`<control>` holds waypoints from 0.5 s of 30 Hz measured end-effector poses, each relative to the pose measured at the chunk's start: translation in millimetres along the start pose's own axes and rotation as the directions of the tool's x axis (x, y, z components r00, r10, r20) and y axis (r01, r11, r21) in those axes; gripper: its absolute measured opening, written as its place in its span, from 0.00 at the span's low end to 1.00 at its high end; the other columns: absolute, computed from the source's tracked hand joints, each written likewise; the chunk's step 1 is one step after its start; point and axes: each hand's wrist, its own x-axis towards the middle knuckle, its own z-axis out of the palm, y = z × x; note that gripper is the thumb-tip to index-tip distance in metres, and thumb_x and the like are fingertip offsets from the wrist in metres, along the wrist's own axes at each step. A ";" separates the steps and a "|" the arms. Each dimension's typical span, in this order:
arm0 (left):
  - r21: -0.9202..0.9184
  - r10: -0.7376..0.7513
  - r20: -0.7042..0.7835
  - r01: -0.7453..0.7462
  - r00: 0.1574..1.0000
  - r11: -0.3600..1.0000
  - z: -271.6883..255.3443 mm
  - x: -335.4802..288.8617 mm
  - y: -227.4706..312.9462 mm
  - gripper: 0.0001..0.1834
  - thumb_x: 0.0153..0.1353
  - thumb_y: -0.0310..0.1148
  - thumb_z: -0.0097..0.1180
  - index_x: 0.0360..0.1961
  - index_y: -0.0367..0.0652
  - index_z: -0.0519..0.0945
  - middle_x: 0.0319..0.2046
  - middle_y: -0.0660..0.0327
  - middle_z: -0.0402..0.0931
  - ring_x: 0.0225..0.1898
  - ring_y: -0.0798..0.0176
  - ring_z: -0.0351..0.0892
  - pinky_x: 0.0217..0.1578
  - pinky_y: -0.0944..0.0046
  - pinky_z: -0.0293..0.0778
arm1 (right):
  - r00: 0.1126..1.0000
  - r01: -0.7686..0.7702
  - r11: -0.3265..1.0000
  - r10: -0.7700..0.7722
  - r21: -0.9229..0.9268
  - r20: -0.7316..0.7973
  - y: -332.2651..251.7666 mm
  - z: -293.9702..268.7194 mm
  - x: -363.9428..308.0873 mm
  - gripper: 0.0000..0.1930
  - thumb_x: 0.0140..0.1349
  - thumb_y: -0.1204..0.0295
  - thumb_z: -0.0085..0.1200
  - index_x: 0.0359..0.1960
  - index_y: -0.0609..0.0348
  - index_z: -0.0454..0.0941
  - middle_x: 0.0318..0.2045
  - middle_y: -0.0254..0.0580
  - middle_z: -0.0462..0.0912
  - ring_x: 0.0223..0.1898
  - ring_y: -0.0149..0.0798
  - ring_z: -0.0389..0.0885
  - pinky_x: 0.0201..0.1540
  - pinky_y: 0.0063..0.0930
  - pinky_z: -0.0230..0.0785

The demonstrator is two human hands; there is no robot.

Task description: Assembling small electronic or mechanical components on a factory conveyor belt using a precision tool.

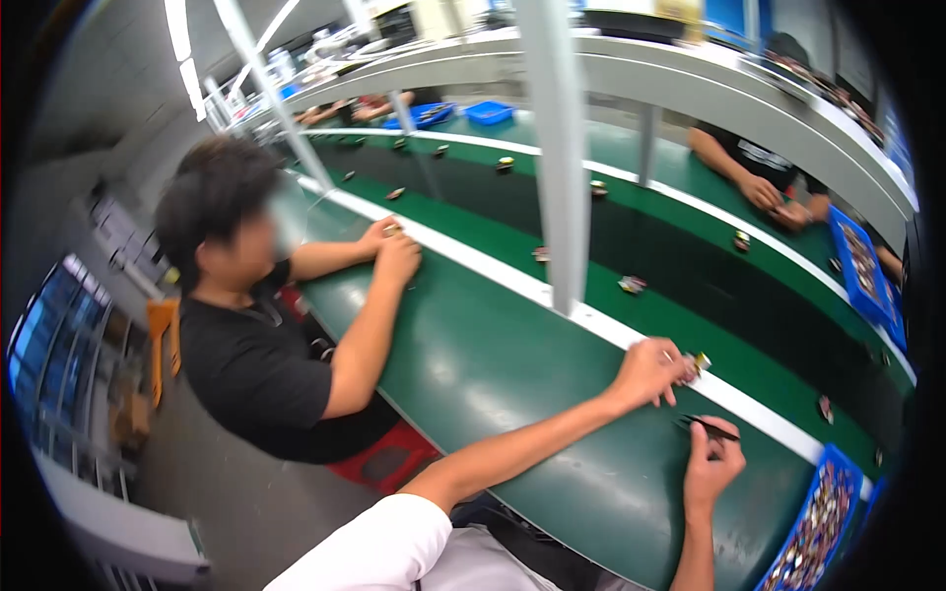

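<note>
Your left hand (645, 374) partly hides the small part (701, 363) (its details too blurred to read), while the lower edge cuts off your right forearm (696, 552) and the blue tray (833, 454).

Looks like a factory — an assembly line, going by the long dark-and-green conveyor (709, 286) dotted with small parts (632, 285). Has green worktops (473, 345) alongside, co-workers (251, 369) at work on both sides, blue trays (835, 454) heaped with little pieces, a grey raised shelf (690, 86) on posts (562, 187) — plus tube lights (178, 34) overhead.
</note>
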 end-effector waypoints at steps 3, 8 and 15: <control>-0.050 -0.062 -0.016 0.061 0.998 0.997 -22.0 -22.3 -9.9 0.12 0.65 0.31 0.60 0.32 0.30 0.82 0.30 0.54 0.87 0.16 0.67 0.82 0.11 0.70 0.69 | 0.999 0.002 0.998 0.000 -0.057 0.038 0.6 1.6 3.1 0.05 0.60 0.83 0.63 0.37 0.67 0.81 0.32 0.33 0.82 0.18 0.17 0.62 0.21 0.14 0.52; -0.040 0.011 -0.048 -0.013 0.999 0.999 -28.2 -32.8 -19.1 0.11 0.66 0.29 0.58 0.36 0.30 0.86 0.26 0.55 0.86 0.13 0.70 0.77 0.12 0.69 0.69 | 0.996 -0.085 0.996 0.085 -0.026 0.037 13.3 3.0 3.5 0.07 0.62 0.82 0.61 0.41 0.67 0.80 0.35 0.36 0.84 0.22 0.17 0.66 0.24 0.13 0.55; 0.049 0.140 -0.044 -0.138 0.989 0.989 -18.7 -42.5 -21.2 0.12 0.68 0.30 0.55 0.32 0.30 0.81 0.20 0.59 0.80 0.13 0.69 0.75 0.15 0.65 0.69 | 0.980 -0.193 0.980 0.190 0.050 0.062 28.5 -10.4 3.2 0.07 0.67 0.77 0.58 0.44 0.65 0.77 0.27 0.29 0.77 0.17 0.15 0.58 0.17 0.15 0.43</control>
